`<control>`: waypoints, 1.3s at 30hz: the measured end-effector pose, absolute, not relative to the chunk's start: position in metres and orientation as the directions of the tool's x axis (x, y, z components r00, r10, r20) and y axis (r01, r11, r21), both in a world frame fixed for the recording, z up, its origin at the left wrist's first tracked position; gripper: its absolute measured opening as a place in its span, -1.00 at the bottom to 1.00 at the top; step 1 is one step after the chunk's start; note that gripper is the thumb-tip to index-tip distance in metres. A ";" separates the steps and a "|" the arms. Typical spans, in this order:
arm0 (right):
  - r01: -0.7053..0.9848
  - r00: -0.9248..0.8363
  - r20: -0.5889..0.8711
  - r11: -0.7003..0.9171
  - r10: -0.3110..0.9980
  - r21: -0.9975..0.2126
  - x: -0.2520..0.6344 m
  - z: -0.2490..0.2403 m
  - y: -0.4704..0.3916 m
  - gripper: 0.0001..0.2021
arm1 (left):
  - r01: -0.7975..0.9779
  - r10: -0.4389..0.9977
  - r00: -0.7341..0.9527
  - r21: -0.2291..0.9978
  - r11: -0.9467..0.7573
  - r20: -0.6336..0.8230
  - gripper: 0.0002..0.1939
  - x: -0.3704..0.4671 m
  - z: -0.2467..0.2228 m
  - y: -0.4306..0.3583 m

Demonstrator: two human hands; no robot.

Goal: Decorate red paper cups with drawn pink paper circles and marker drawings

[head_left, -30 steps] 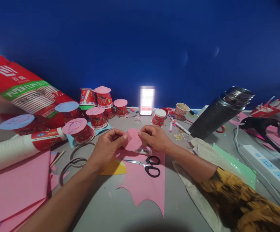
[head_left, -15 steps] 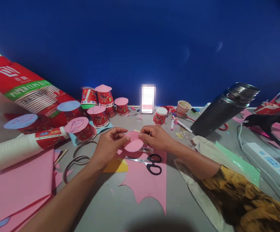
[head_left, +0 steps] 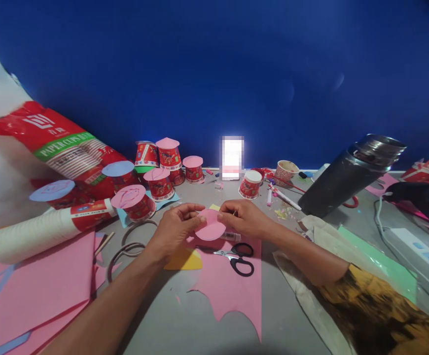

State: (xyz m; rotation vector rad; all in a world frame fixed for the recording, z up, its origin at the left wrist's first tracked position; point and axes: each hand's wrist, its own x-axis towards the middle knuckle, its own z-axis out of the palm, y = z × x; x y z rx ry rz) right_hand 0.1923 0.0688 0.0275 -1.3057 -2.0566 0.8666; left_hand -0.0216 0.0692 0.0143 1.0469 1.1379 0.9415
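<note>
A pink paper disc (head_left: 210, 227) is pinched at its two upper edges between my hands, above the table. My left hand (head_left: 179, 224) grips its left side with thumb and fingers. At its right side, my right hand (head_left: 242, 217) has thumb and fingers closed on the edge. Just below the disc lies a pair of scissors (head_left: 236, 256) with black handles, on a cut-out sheet of pink paper (head_left: 232, 296). A white tube (head_left: 231, 236), partly hidden by the disc, lies behind the scissors. Yellow paper (head_left: 185, 259) is beside my left wrist.
Red paper cups topped with paper discs (head_left: 160, 185) stand at the back left, near a stack of white cups (head_left: 33, 236). A white-topped cup (head_left: 250, 185), markers (head_left: 284, 197), a tilted dark flask (head_left: 347, 172) and a power strip (head_left: 421, 251) are to the right.
The whole view has shifted, so everything sits slightly lower and further right. Both hands still hold the pink disc in nearly the same pose.
</note>
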 end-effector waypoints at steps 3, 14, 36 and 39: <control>0.557 -0.375 0.087 0.299 0.923 -0.775 0.191 0.028 0.068 -0.85 | -0.045 0.952 0.191 0.967 0.252 -0.239 -0.51 -0.021 0.017 0.067; 0.540 -0.375 0.070 0.279 0.924 -0.794 0.190 0.023 0.067 -0.84 | 0.017 0.968 0.151 0.980 0.200 -0.201 -0.67 -0.019 0.021 0.065; 0.544 -0.390 0.066 0.287 0.918 -0.789 0.188 0.028 0.065 -0.84 | 0.034 0.961 0.160 0.974 0.224 -0.226 -0.62 -0.020 0.018 0.066; 0.549 -0.386 0.056 0.278 0.921 -0.788 0.188 0.029 0.064 -0.84 | 0.051 0.962 0.153 0.974 0.222 -0.227 -0.62 -0.021 0.018 0.065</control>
